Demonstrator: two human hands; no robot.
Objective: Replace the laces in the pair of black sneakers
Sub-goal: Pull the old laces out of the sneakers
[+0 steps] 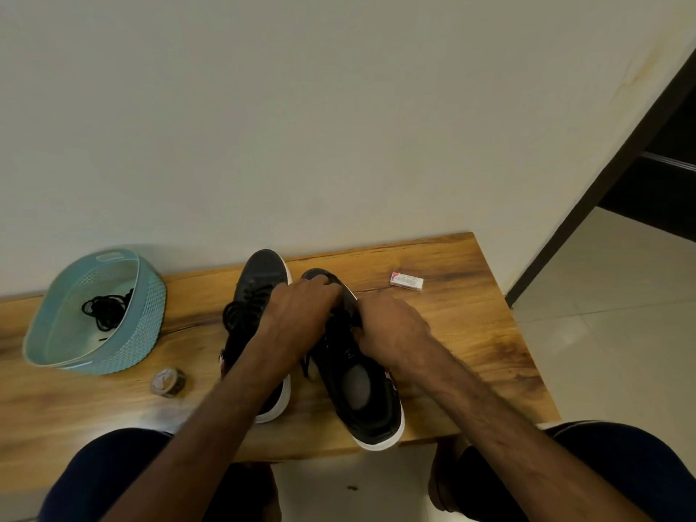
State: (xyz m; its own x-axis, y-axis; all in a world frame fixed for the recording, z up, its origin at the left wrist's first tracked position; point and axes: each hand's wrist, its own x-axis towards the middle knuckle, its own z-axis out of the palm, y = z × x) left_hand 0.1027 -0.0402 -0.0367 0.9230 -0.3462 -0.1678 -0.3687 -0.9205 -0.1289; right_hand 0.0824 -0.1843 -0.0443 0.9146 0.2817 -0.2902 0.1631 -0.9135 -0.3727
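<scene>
Two black sneakers with white soles stand side by side on the wooden bench (459,333), toes toward the wall. The left sneaker (260,284) is laced, with its bow showing beside my wrist. My left hand (301,310) lies over the toe end of the right sneaker (357,393), fingers curled on its front. My right hand (391,325) pinches the black lace at that shoe's right eyelet row. A loose lace end (306,365) hangs between the shoes. The lacing under my hands is hidden.
A teal plastic basket (147,314) at the left holds a bundle of black laces (107,308). A roll of tape (168,382) lies in front of it. A small white box (406,282) sits at the back right. The wall is close behind; floor tiles lie to the right.
</scene>
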